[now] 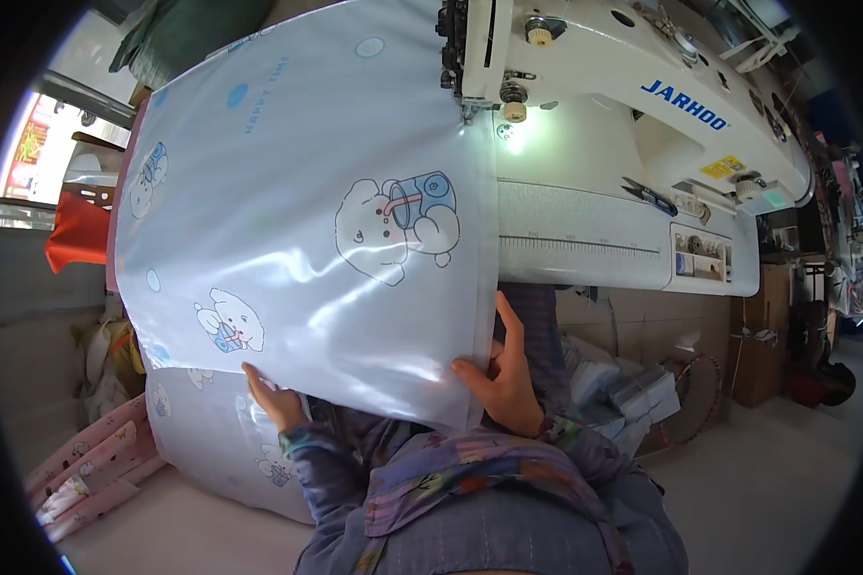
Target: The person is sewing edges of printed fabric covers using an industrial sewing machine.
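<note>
Two holds, apart | your bare left hand point(276, 403) pinched near edge of glossy pale-blue plastic sheet point(288, 206) | bare right hand point(512, 385) gripped right edge

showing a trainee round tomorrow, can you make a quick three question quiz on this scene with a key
1. True or false: the snips lie on the machine bed.
2. What is drawn on the pale sheet? A) red flowers B) white cartoon animals with blue cups C) green stripes
3. Which is closer to the sewing machine: the left hand or the right hand?

Key: 1. True. 2. B. 3. The right hand.
</note>
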Available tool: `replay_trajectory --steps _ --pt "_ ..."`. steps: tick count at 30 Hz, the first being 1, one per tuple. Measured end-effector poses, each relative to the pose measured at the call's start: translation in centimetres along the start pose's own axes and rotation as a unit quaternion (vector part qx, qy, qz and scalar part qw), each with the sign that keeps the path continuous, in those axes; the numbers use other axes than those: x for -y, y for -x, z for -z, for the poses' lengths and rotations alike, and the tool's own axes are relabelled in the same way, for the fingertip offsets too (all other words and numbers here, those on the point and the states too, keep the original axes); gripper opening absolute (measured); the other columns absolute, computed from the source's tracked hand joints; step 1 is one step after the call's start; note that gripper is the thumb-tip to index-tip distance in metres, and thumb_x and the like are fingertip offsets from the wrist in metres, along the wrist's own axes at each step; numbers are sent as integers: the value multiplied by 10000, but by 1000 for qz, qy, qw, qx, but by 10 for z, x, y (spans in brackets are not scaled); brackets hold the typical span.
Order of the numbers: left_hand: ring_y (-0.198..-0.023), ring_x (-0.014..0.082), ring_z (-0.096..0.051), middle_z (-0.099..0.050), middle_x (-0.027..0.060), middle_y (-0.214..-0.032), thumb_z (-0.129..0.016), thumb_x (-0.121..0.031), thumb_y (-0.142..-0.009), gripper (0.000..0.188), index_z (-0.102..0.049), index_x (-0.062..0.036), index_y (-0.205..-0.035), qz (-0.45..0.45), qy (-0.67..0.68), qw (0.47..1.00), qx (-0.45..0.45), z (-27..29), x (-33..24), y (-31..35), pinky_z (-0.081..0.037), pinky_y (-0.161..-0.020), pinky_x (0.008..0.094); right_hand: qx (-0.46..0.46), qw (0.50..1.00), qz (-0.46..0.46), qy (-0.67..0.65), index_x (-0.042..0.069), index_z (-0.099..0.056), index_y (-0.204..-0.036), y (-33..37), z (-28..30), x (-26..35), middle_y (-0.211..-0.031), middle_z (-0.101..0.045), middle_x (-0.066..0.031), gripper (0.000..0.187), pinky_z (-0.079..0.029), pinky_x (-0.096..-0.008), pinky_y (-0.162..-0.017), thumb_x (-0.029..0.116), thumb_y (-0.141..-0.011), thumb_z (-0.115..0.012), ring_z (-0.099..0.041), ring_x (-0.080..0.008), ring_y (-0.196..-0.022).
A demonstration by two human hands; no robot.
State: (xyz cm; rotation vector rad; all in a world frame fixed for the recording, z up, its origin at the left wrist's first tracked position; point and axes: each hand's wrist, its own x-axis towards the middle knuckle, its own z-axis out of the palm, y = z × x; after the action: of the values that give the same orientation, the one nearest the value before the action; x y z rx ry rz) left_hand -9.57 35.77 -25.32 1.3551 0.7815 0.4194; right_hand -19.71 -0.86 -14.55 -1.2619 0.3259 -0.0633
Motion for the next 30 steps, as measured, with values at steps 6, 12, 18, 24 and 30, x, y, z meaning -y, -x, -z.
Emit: replay_trajectory --steps 6,12,18,24,30 --pt "-1293 293 -532 -552 131 -1447 -564 -493 -1014 651 -479 -33 -1467 118 199 960 161 76 -53 -43 -433 -1105 454 96 976 -31 195 40 -314 -1576 14 7 29 -1217 -621 -59 702 -460 -197 -666 -13 -953 -634 -537 -17 -788" --pt "-1198 265 -614 -623 117 -1370 -547 -427 -1041 547 -536 -31 -1418 102 166 971 135 65 -122 -71 -497 -1029 402 96 987 -93 90 37 -336 -1576 7 8 28 -1113 -637 -10 686 -381 -169 -589 2 -960 -635 -452 27 -707" --pt "-1172 247 -624 -647 103 -1326 -542 -374 -1053 469 -572 -27 -1367 100 177 967 153 18 -116 -107 -495 -1021 382 79 987 -57 127 36 -313 -1584 -30 9 33 -978 -602 29 689 -392 -187 -598 23 -973 -631 -478 -7 -729" --pt "-1115 253 -645 -658 138 -1266 -597 -241 -1028 392 -595 17 -1323 57 161 971 166 -17 -105 -143 -513 -977 353 80 961 -41 263 59 -348 -1574 -69 16 56 -689 -542 8 686 -397 -219 -586 62 -959 -652 -433 -31 -630" --pt "-983 210 -647 -698 104 -1133 -684 -174 -967 401 -630 81 -1272 -163 -47 982 85 -74 -111 -166 -520 -873 290 101 937 46 331 111 -478 -1511 -109 27 71 -582 -549 -74 559 -451 -273 -515 101 -972 -626 -547 -108 -481"
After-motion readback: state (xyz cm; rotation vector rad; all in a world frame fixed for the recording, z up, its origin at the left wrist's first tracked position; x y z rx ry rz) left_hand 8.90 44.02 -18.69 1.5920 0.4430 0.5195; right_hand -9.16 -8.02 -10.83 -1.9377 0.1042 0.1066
